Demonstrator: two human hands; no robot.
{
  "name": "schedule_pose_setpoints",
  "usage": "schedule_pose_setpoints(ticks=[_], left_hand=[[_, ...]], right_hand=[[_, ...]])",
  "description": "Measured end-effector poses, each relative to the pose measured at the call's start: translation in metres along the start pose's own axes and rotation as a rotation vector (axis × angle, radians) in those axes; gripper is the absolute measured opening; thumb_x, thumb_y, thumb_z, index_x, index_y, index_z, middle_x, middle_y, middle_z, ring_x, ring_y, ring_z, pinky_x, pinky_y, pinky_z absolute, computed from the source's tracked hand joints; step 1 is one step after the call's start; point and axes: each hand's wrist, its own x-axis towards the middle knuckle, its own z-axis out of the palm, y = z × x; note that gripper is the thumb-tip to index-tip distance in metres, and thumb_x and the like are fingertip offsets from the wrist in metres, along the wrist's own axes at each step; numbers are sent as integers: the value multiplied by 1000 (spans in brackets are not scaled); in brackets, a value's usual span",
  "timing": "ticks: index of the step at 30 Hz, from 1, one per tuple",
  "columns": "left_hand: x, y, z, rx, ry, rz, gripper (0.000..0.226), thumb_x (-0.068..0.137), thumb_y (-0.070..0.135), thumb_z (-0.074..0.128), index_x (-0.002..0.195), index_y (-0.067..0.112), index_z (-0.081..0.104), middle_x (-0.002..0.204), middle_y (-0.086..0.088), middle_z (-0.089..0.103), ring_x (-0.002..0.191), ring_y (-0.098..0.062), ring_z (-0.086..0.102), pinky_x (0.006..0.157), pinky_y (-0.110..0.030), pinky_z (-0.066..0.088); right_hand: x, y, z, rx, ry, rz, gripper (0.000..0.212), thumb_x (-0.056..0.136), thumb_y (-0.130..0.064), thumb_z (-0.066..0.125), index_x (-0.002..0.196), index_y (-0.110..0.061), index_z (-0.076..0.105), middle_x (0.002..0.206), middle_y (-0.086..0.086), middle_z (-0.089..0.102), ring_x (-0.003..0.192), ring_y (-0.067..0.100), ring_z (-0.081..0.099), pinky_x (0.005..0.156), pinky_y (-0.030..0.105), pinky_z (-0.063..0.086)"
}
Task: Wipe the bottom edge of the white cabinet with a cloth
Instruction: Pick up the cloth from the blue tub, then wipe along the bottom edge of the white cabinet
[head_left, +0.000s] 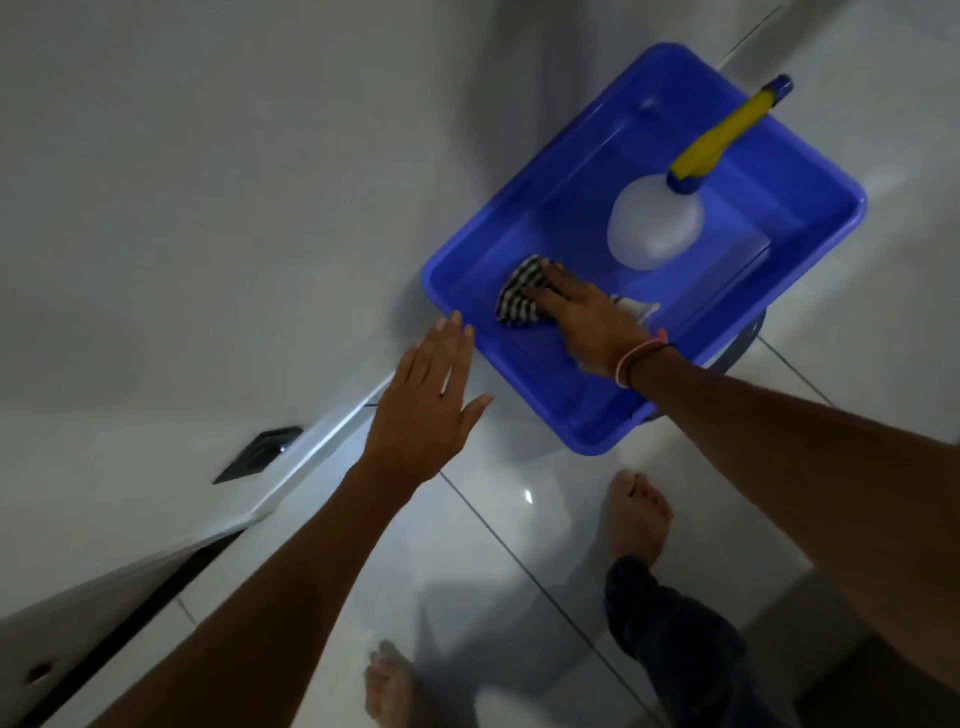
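Your right hand (582, 317) lies flat on the cloth (522, 299) in the blue tub (810, 171), not gripping yet. Your left hand (426, 400) is open and empty, nearer the cabinet (156, 208), whose bottom edge (332, 431) runs just beneath it.

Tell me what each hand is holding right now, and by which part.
The right hand lies on the checked cloth in the blue tub, fingers over its near edge; a closed grip cannot be told. The left hand is open, holding nothing.

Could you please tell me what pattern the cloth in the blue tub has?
The cloth has a black-and-white check pattern, seen in the head view.
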Motion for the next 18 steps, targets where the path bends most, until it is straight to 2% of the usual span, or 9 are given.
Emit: schedule_pose_setpoints(ticks=[2,4,5,6,8,10,14,16,18], left_hand=[[-15,-30,-27,55,18,43,76,107,47,39,155,-11,50,162,-30,46,149,-44,46,118,-55,48],[-33,-68,-54,200,26,115,71,108,42,40,152,-12,53,159,-32,49,146,-46,50,115,-56,49],[-43,-87,-63,270,40,161,68,109,39,40,153,-12,53,159,-32,49,146,-46,50,116,-55,49],[-52,-105,-71,324,29,211,66,111,37,41,154,-12,51,160,-32,48,147,-45,48,117,-55,48],[-68,-140,-76,414,6,315,62,111,32,46,155,-12,49,161,-31,46,149,-44,47,120,-54,46],[-77,-159,-69,498,-24,428,63,108,29,55,155,-12,49,161,-32,46,148,-45,47,120,-56,46],[-76,-173,-34,622,-18,602,66,96,16,71,154,-10,52,160,-32,47,148,-46,47,123,-58,38],[-69,-189,-8,654,77,710,60,96,9,65,152,-11,54,158,-33,50,145,-47,50,123,-60,37],[-56,-203,15,737,184,793,58,98,6,57,153,-12,52,158,-34,50,145,-48,49,126,-61,32]], right_hand=[[-14,-25,-13,447,155,115,49,95,-2,60,144,-7,56,144,12,62,125,19,63,105,6,47],[-38,-66,-13,653,417,232,29,104,-6,49,126,-21,60,84,5,74,65,5,67,58,7,51],[-49,-87,-3,717,524,280,26,107,-7,46,122,-24,58,70,4,68,50,4,60,50,12,49],[-60,-110,13,795,625,300,25,107,-7,46,122,-22,59,70,10,67,50,3,58,52,16,49],[-76,-155,61,1018,746,301,27,103,-5,50,127,-9,63,100,28,72,79,5,63,73,22,52],[-82,-198,136,1257,801,375,31,101,-6,53,130,-7,64,120,19,73,101,10,64,90,29,54],[-45,-255,299,1623,695,705,29,105,2,50,109,-18,71,109,13,69,91,19,66,82,38,54],[-3,-263,361,1707,685,762,32,104,3,50,98,-19,73,94,9,68,72,7,66,69,25,55],[45,-250,406,1633,768,704,26,102,0,53,108,-12,75,91,1,68,76,3,63,78,21,52]])
